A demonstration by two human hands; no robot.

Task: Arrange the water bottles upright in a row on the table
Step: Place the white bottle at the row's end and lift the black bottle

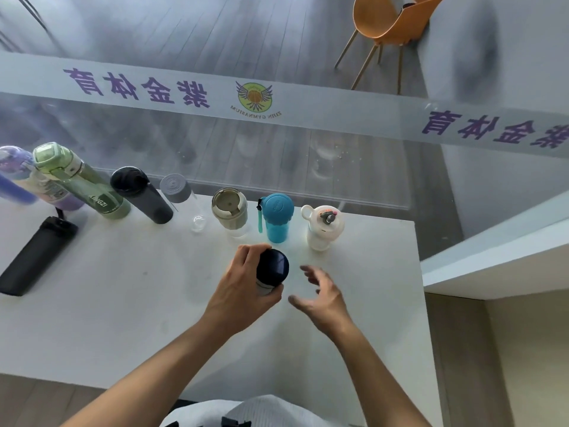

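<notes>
My left hand (243,288) grips a dark-lidded bottle (272,268) upright over the middle of the white table (123,318). My right hand (320,291) hovers just right of it, fingers spread, holding nothing. Along the table's far edge several bottles stand upright in a row: purple (18,177), green (83,183), black (141,195), clear with a grey cap (181,195), beige-lidded (230,211), blue (277,218) and white (323,228). One black bottle (37,255) lies on its side at the left.
A glass wall with a printed white band (277,97) rises right behind the row. An orange chair (388,26) stands beyond the glass. A white ledge (492,257) runs off the table's right side.
</notes>
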